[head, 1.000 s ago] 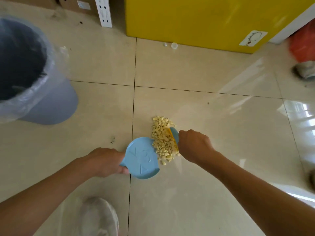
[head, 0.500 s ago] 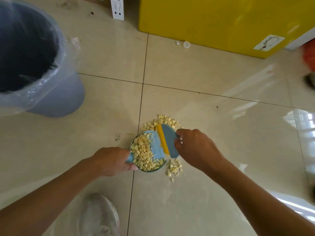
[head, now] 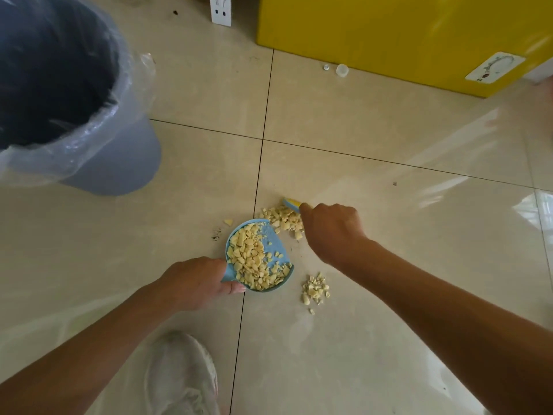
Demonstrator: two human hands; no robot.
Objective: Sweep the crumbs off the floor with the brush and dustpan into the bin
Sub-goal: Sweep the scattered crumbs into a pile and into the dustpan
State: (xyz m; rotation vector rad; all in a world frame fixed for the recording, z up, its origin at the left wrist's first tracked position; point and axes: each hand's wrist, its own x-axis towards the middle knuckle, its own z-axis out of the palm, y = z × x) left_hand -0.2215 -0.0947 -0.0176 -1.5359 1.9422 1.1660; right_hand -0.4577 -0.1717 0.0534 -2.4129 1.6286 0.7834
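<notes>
A small round light-blue dustpan [head: 276, 250] rests on the beige tiles, its left half filled with pale yellow crumbs. My left hand [head: 197, 283] grips its handle. My right hand [head: 332, 230] holds the blue-and-yellow brush [head: 291, 203], mostly hidden behind the fist, at the far side of a crumb pile [head: 282, 220] touching the pan's upper rim. A second small crumb pile [head: 315, 290] lies right of the pan. One stray crumb [head: 229, 222] sits to the pan's upper left. The grey bin [head: 119, 163] with a clear liner stands at the upper left.
A yellow cabinet [head: 389, 34] blocks the back. A small bottle cap [head: 342, 69] lies in front of it. A white power strip [head: 220, 9] leans at the top. My white shoe [head: 182, 375] stands on the floor below the dustpan.
The brush swept crumbs into the dustpan, then lifted away and went back behind the far pile. A small pile was left to the pan's right. The view drew closer.
</notes>
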